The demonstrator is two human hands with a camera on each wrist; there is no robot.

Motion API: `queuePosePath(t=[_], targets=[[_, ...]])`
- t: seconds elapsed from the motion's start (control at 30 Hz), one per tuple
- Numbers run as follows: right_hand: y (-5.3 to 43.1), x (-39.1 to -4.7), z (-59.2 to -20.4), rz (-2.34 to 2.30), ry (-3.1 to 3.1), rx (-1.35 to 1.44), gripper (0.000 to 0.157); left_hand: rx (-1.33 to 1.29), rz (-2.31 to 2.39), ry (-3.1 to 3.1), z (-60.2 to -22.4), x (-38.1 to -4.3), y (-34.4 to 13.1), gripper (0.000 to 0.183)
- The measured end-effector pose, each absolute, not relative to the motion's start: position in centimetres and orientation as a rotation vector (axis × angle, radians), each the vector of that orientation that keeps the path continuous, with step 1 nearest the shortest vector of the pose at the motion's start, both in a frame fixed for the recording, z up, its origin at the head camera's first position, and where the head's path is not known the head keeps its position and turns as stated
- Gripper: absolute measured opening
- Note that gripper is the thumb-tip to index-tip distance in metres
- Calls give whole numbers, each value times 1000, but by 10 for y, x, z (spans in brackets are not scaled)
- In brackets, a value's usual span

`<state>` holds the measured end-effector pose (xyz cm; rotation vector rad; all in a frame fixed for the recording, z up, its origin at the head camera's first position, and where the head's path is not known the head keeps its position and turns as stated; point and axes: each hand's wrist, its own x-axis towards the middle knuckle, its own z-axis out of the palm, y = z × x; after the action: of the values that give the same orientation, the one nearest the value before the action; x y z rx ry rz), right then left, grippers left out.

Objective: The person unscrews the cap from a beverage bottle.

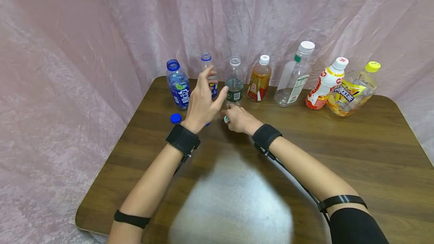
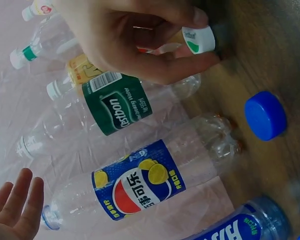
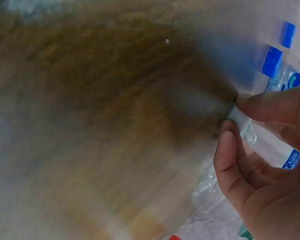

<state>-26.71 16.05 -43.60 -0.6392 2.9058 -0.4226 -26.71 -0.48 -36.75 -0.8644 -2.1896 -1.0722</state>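
Note:
My right hand (image 1: pixel 240 119) pinches a white cap (image 2: pixel 199 40) with a green mark between thumb and fingers, low at the tabletop. Just behind it stands an uncapped clear bottle (image 1: pixel 234 82) with a green label. My left hand (image 1: pixel 203 102) is raised with relaxed fingers and holds nothing; in the left wrist view its fingertips (image 2: pixel 32 200) show near the neck of an uncapped clear bottle (image 2: pixel 137 180) with a blue lemon label. A blue cap (image 2: pixel 266 115) lies on the table before that bottle. The right wrist view shows the pinched cap (image 3: pixel 238 119) partly hidden by fingers.
An uncapped blue bottle (image 1: pixel 178 86) stands at the left end, another blue cap (image 1: pixel 176 118) in front. To the right are a capped amber bottle (image 1: pixel 259 80), a tall clear bottle (image 1: pixel 293 78), a red-white bottle (image 1: pixel 327 84) and a yellow-capped bottle (image 1: pixel 354 91). A pink curtain (image 1: pixel 135 18) hangs behind.

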Motion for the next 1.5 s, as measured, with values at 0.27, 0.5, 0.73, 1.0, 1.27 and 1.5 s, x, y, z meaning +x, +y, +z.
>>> queuePosePath(t=[0.27, 0.5, 0.73, 1.0, 1.27, 1.5], targets=[[170, -259, -431, -397, 2924, -675, 49, -832, -1056, -2084, -370, -272, -5, 58], [216, -258, -384, -559, 3082, -643, 16, -810, -1016, -2085, -367, -275, -7, 39], [255, -283, -319, -743, 3277, -384, 32, -1060, -920, -2339, -381, -268, 4, 23], [256, -314, -294, -669, 3137, -90, 62, -1167, -858, -2413, -393, -261, 24, 13], [269, -320, -301, -588, 3173, -116, 33, -1209, -822, -2464, -398, -256, 38, 13], [265, -320, -314, -597, 3221, -234, 26, -1186, -850, -2465, -399, -261, 39, 21]])
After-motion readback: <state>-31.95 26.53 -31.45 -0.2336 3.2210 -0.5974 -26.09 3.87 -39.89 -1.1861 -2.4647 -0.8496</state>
